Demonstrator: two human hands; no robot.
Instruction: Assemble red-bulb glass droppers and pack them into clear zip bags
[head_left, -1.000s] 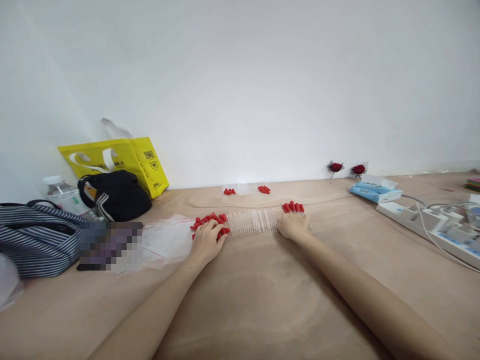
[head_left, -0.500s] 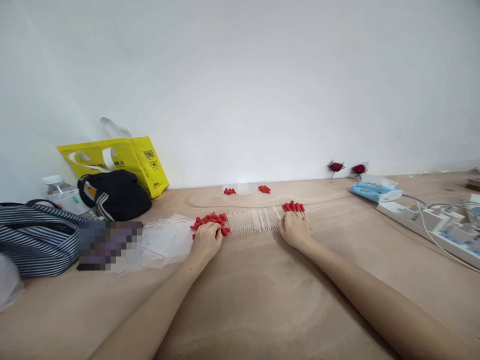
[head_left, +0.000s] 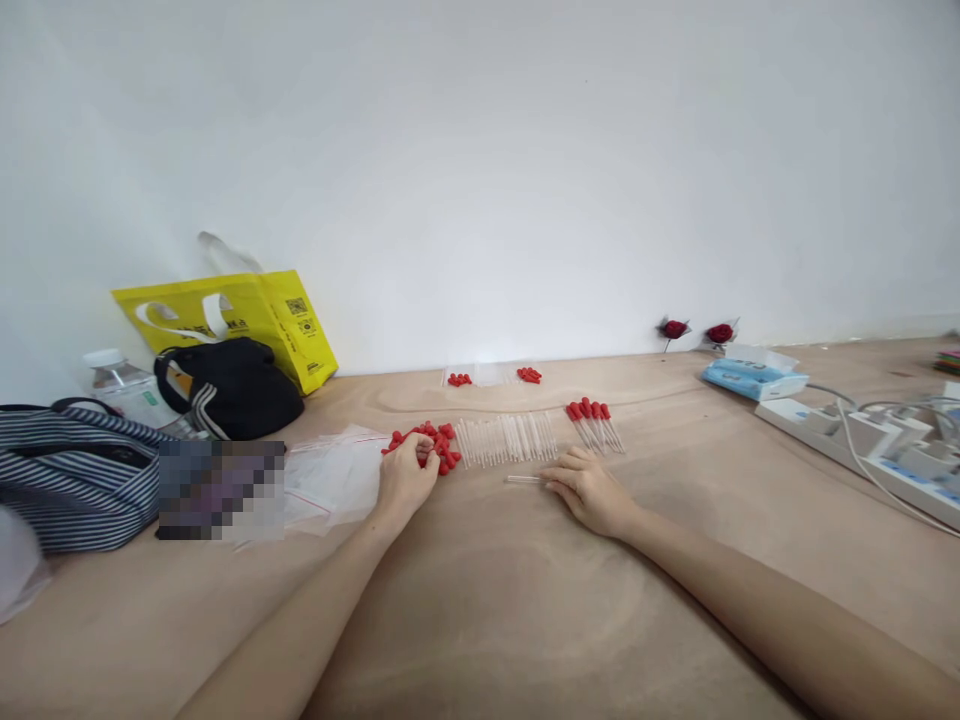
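Observation:
My left hand point(head_left: 406, 478) is over the pile of red rubber dropper bulbs point(head_left: 445, 448), thumb and fingertips pinched on a bulb that the fingers mostly hide. My right hand point(head_left: 586, 488) pinches a thin clear dropper tube point(head_left: 523, 479), which points left, low over the table. Between the hands, a row of similar dropper tubes point(head_left: 504, 440) lies side by side. Just beyond my right hand lie several assembled droppers point(head_left: 598, 424), red bulbs on their far ends.
Clear plastic bags point(head_left: 341, 480) lie left of the bulbs. Two small bulb groups point(head_left: 529, 375) rest on clear plastic near the wall. A yellow bag point(head_left: 277, 325), black pouch point(head_left: 232, 390) and striped bag point(head_left: 82, 480) stand left; a tissue pack point(head_left: 754, 379) and power strip point(head_left: 847, 440) lie right.
My right hand has moved toward me from the row's right end, with a dropper tube now showing in its fingers. My left hand has shifted slightly left over the bulbs.

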